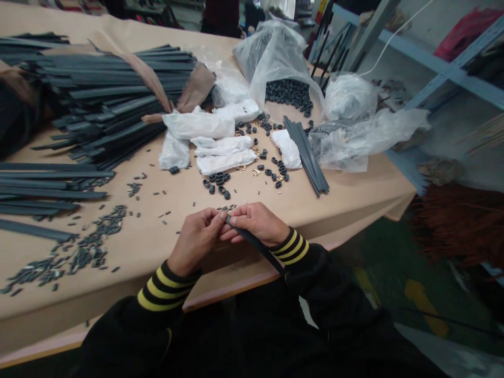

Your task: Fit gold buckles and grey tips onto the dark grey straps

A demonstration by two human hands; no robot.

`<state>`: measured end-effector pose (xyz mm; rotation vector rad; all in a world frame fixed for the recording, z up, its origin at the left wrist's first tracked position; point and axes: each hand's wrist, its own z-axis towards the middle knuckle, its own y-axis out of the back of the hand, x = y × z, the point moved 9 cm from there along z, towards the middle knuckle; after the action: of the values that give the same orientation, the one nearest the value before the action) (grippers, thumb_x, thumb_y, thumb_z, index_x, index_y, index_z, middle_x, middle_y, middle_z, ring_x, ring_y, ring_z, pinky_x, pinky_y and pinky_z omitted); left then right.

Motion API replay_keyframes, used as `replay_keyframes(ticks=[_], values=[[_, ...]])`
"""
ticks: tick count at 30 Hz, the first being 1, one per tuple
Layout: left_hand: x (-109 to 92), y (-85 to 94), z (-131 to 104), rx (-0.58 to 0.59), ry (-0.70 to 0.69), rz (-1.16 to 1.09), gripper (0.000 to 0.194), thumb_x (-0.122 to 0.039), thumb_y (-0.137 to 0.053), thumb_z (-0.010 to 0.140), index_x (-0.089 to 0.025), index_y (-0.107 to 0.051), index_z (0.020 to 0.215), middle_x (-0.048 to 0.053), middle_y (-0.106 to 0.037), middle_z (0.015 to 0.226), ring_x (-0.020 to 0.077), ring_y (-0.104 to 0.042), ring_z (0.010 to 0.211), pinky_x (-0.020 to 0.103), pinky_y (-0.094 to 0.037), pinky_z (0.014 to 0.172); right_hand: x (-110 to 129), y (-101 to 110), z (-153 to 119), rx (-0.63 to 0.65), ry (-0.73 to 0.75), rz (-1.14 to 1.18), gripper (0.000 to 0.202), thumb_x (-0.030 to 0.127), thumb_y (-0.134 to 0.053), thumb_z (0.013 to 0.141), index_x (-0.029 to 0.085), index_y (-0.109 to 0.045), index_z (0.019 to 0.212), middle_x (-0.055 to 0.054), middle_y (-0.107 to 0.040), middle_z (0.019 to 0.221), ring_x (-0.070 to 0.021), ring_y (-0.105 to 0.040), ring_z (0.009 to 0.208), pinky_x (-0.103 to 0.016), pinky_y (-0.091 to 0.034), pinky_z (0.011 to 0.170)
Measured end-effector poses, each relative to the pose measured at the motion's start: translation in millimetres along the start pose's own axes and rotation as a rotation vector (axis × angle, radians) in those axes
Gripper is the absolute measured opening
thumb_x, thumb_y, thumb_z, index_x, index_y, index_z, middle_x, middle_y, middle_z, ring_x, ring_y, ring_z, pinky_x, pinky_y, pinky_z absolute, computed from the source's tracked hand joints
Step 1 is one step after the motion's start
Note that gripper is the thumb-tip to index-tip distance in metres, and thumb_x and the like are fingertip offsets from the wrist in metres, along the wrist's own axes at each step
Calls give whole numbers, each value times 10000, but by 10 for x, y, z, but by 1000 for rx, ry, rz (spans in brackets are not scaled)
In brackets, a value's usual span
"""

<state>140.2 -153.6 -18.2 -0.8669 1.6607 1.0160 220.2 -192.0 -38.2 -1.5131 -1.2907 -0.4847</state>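
Note:
A dark grey strap (258, 245) runs from my fingertips back over my right forearm toward my body. My right hand (258, 223) pinches it near its end, at the table's front edge. My left hand (198, 236) is closed, thumb against fingers, at the tip of the strap; whatever small piece it may hold is hidden. Just beyond my hands lie dark loops (220, 181) and gold metal buckles (255, 172). Small dark pieces (92, 247) are scattered on the table to the left.
Bundled dark strips (114, 89) cover the back left of the table (173, 194). White wrapped packets (200, 126) lie mid-table. A plastic bag (275, 58) spills dark loops, with a short stack of strips (305, 155) nearby. Blue shelving (444, 71) stands right; a person (220, 16) stands behind.

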Motion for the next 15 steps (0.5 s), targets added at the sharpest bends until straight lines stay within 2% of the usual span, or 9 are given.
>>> replay_keyframes(ticks=[3, 6, 7, 9, 11, 12, 15], values=[[8, 57, 31, -45, -24, 19, 165, -277, -598, 699, -143, -599, 602, -2, -579, 517, 95, -491, 473, 172, -393, 444, 15, 18, 5, -26, 1, 26, 64, 147, -526, 803, 92, -543, 774, -31, -648, 635, -95, -644, 574, -152, -512, 500], [59, 62, 19, -101, 10, -229, 111, -251, -576, 727, -147, -588, 764, 37, -661, 774, 124, -604, 683, 216, -485, 626, 180, 184, 2, -173, 124, 131, 62, 90, -466, 825, 108, -510, 785, -39, -660, 654, -107, -650, 591, -175, -526, 517], [91, -20, 1, -56, 52, -356, 132, -252, -561, 746, -148, -575, 827, 53, -664, 864, 134, -619, 759, 242, -494, 692, 247, 261, -2, -232, 178, 172, 78, 75, -446, 830, 114, -497, 784, -44, -665, 678, -111, -654, 613, -179, -529, 526], [154, -338, -89, 162, 195, -535, 173, -269, -546, 773, -139, -560, 885, 84, -661, 935, 147, -628, 824, 273, -495, 755, 341, 405, 0, -329, 257, 225, 94, 66, -426, 836, 124, -478, 785, -56, -670, 743, -115, -660, 667, -175, -531, 541], [210, -665, -261, 395, 348, -574, 198, -290, -574, 763, -117, -577, 859, 106, -675, 881, 155, -645, 772, 262, -507, 721, 369, 516, 28, -391, 291, 230, 83, 74, -426, 838, 131, -470, 795, -63, -670, 783, -120, -661, 708, -171, -531, 543], [239, -774, -341, 464, 404, -573, 204, -295, -599, 745, -109, -587, 829, 111, -682, 838, 156, -651, 725, 250, -515, 682, 361, 560, 47, -412, 297, 225, 81, 76, -425, 837, 134, -467, 799, -63, -670, 785, -122, -661, 713, -174, -533, 545], [302, -911, -458, 510, 475, -595, 206, -287, -659, 696, -102, -604, 769, 123, -691, 796, 167, -660, 675, 216, -518, 596, 293, 642, 99, -449, 289, 212, 93, 71, -406, 835, 138, -458, 796, -64, -671, 770, -129, -663, 710, -190, -543, 554]])
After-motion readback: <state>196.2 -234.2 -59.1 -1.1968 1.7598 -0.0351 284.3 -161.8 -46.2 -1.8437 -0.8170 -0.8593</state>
